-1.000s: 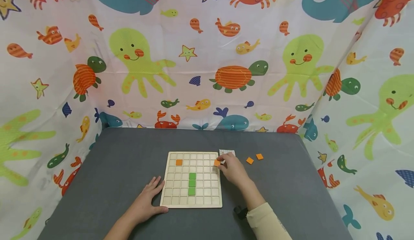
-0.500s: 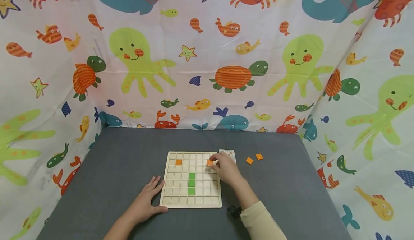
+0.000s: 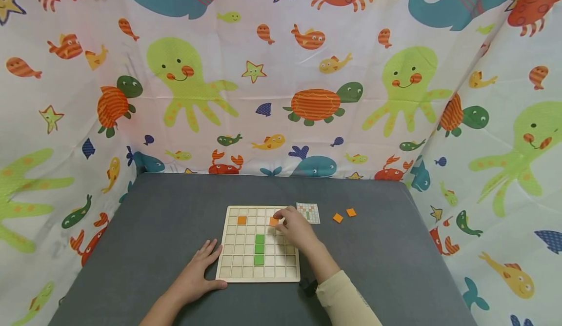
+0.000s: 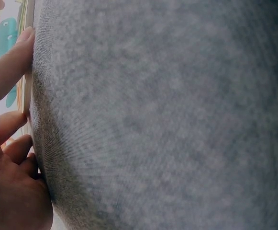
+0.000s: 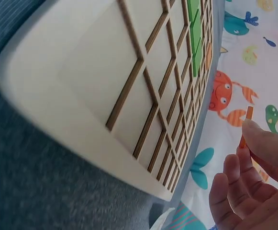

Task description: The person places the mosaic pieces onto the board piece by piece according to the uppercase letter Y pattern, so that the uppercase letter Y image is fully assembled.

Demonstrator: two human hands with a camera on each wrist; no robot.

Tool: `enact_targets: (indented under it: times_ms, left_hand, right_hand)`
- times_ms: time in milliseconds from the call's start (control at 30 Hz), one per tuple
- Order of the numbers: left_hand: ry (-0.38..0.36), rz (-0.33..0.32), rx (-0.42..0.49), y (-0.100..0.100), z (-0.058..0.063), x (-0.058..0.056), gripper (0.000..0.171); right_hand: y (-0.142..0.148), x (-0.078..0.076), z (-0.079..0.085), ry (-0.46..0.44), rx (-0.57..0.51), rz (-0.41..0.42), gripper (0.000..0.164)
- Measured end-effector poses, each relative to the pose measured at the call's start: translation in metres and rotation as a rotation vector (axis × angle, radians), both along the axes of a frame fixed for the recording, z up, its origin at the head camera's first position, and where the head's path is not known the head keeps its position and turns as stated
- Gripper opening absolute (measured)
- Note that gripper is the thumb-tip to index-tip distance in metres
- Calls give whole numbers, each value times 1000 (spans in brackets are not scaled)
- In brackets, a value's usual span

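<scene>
A pale wooden grid board (image 3: pixel 259 280) lies flat on the dark grey table. My right hand (image 3: pixel 297 229) pinches a small orange square tile (image 5: pixel 247 125) between thumb and fingertip. In the right wrist view this tile is edge-on, raised above the board; the head view places it over the upper rows, right of centre. Near the board's front left corner, my left hand (image 3: pixel 195 276) rests with its thumb and fingers spread against the edge. One orange tile (image 3: pixel 242 220) sits in an upper left cell. Several green tiles (image 3: pixel 260 249) form a column in the middle.
A small printed card (image 3: pixel 309 213) with a coloured grid pattern lies at the board's upper right corner. Right of it are two loose orange tiles (image 3: pixel 337 217) on the table. A patterned sea-animal curtain (image 3: pixel 263 135) hangs behind the table and along both sides.
My right hand has moved left over the board with the pinched orange tile, uncovering more of the printed card. The left hand stays at the board's edge.
</scene>
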State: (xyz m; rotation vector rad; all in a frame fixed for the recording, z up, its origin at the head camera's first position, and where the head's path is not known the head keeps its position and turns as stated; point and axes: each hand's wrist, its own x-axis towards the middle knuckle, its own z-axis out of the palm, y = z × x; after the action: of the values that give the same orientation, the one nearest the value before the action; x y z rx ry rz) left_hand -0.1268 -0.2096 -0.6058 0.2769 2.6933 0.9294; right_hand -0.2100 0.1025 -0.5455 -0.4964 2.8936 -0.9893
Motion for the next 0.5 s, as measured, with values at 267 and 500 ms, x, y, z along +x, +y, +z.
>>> enact_targets:
  times_ms: [267, 500]
  left_hand:
    - [11, -5, 5, 0, 1, 1, 108]
    - [4, 3, 4, 1, 0, 0, 109]
  right_hand:
    - [-10, -2, -2, -15, 3, 15, 19]
    - [-21, -4, -4, -32, 32, 32, 19]
